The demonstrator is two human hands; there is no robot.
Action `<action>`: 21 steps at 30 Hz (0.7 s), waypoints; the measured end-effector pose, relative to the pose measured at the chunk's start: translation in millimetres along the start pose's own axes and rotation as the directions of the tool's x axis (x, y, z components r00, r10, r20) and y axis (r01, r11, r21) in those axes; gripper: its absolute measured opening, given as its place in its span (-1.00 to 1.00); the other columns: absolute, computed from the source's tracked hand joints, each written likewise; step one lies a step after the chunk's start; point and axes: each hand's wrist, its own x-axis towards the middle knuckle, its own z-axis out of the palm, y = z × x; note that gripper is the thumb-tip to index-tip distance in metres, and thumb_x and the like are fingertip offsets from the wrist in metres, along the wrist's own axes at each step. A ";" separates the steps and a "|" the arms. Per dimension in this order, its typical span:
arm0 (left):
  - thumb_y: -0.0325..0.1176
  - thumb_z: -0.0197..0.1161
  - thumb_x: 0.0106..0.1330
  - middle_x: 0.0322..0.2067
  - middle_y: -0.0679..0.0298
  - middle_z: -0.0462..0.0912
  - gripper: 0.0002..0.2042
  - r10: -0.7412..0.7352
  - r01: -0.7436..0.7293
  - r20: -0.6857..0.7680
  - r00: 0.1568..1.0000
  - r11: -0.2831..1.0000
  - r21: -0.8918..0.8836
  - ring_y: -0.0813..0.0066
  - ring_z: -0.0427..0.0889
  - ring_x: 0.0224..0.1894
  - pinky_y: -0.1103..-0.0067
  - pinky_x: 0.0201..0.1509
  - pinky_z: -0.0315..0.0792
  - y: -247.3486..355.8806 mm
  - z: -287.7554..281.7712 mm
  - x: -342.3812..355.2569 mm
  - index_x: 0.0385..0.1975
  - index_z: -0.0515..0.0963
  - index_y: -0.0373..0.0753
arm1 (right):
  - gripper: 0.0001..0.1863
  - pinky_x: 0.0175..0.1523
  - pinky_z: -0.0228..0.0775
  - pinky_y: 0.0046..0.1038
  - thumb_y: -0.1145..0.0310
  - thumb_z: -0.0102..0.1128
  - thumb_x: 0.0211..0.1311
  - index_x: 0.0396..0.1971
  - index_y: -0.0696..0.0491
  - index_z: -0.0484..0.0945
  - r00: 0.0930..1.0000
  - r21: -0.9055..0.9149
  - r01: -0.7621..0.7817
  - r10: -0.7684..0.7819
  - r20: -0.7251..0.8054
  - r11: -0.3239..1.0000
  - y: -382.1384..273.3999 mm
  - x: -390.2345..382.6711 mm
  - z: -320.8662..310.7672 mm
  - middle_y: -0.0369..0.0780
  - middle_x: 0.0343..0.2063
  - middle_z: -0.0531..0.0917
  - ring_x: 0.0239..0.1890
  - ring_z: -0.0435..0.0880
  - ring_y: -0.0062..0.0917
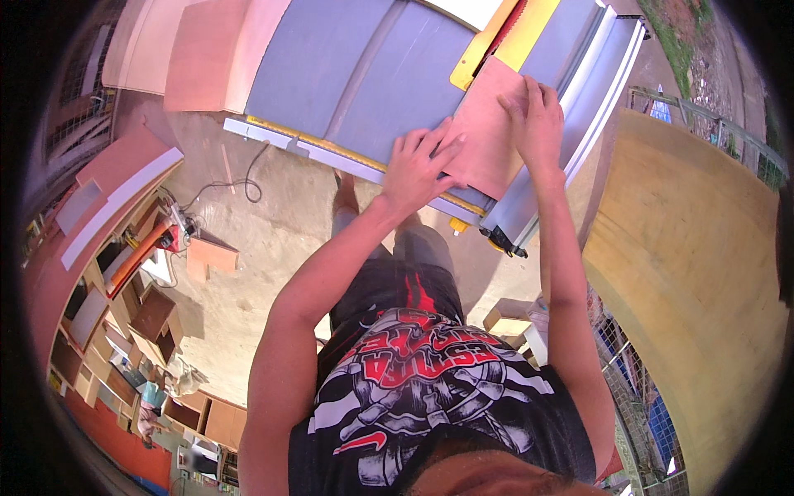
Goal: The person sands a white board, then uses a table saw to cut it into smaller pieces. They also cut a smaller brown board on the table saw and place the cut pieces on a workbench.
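A flat reddish-brown wooden board [486, 124] lies on the grey top of a table saw [364, 78]. Its far end overlaps the yellow insert [529, 37] around the blade slot, and its right side runs along the silver fence [571, 124]. My left hand [420, 168] grips the board's near left edge, fingers spread and partly over its face. On the far right edge, my right hand [533, 124] holds the same board with bent fingers, thumb on top. The blade itself cannot be made out.
Larger brown panels [203, 58] lie at the saw's far left. A yellow scale rail [331, 153] lines its near edge. A big curved tan sheet [686, 273] stands at right. Wooden shelving [91, 322] fills the left, and a black cable [248, 186] lies on the floor.
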 end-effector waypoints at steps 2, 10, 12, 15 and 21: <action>0.07 0.54 -0.07 0.39 0.23 0.39 -0.19 -0.022 0.023 0.016 1.000 1.000 -0.002 0.20 0.45 0.11 0.29 0.17 0.31 0.5 0.7 0.7 0.31 0.50 0.07 | -0.36 0.32 0.27 -0.13 0.03 0.32 0.30 0.24 0.13 0.49 1.000 0.006 0.002 -0.002 -0.002 1.000 -0.6 1.9 -1.6 -0.03 0.10 0.55 0.15 0.52 -0.11; 0.05 0.54 -0.09 0.39 0.24 0.38 -0.17 -0.052 0.053 0.064 0.997 0.998 -0.021 0.23 0.45 0.13 0.29 0.18 0.31 -0.6 0.3 3.3 0.33 0.48 0.12 | -0.38 0.29 0.29 -0.12 0.08 0.34 0.30 0.22 0.18 0.50 0.999 0.036 0.031 -0.031 -0.017 0.999 -2.4 3.0 -5.1 0.03 0.07 0.55 0.11 0.54 -0.08; 0.05 0.55 -0.08 0.38 0.24 0.39 -0.17 -0.050 0.052 0.065 0.997 0.998 -0.034 0.23 0.45 0.11 0.29 0.18 0.31 0.0 -2.4 5.0 0.33 0.49 0.11 | -0.38 0.28 0.29 -0.12 0.08 0.34 0.30 0.22 0.17 0.50 1.000 0.030 0.026 -0.026 -0.011 0.999 -1.8 2.8 -5.5 0.02 0.07 0.55 0.11 0.54 -0.08; 0.04 0.55 -0.08 0.38 0.24 0.39 -0.18 -0.045 0.049 0.055 0.997 0.996 -0.075 0.22 0.45 0.10 0.29 0.19 0.32 -4.1 -1.8 3.8 0.32 0.50 0.09 | -0.39 0.27 0.30 -0.12 0.08 0.34 0.30 0.22 0.16 0.50 1.000 0.034 0.010 -0.010 0.002 0.999 -3.6 3.7 -7.4 0.01 0.07 0.55 0.11 0.53 -0.08; 0.04 0.54 -0.09 0.35 0.29 0.42 -0.19 -0.015 0.017 0.038 0.999 0.998 -0.053 0.28 0.45 0.05 0.32 0.12 0.34 -5.7 -2.8 5.0 0.30 0.51 0.08 | -0.41 0.29 0.30 -0.13 0.12 0.35 0.30 0.23 0.14 0.50 0.998 0.054 -0.047 0.045 0.032 0.997 -10.7 1.5 -12.2 -0.01 0.10 0.54 0.14 0.51 -0.09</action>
